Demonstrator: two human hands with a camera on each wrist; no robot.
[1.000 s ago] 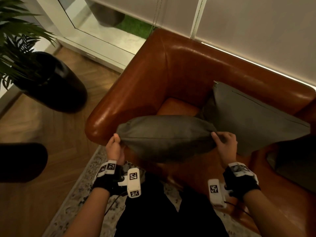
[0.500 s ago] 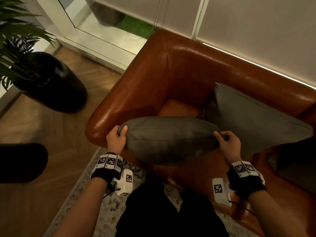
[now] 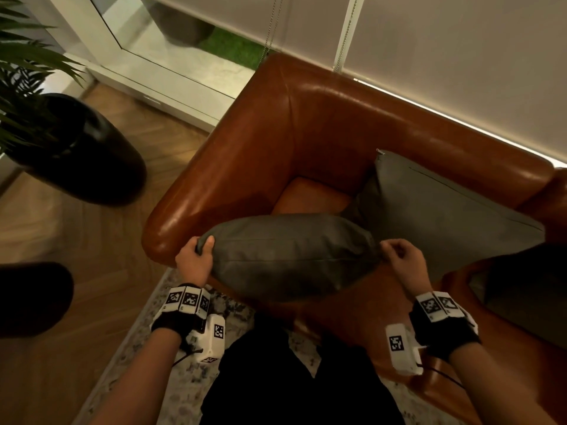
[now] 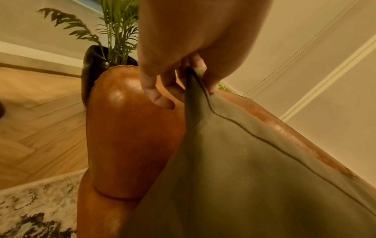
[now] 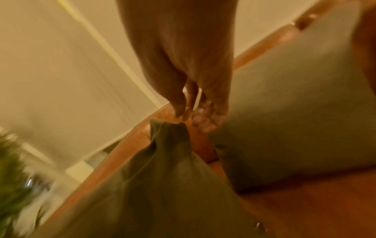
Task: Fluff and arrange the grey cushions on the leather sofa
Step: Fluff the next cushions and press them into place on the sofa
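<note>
While left hand pinches the grey cushion's corner, right hand looks loose, fingers just off the other corner. Cushion sits mid-frame, above sofa seat. Risk: one-handed grip, right end sags or swings into second cushion.

1. A palm plant in a glossy black pot stands on the herringbone wood floor.
2. A mottled rug lies in front.
3. Pale roller blinds with bead chains hang behind.
</note>
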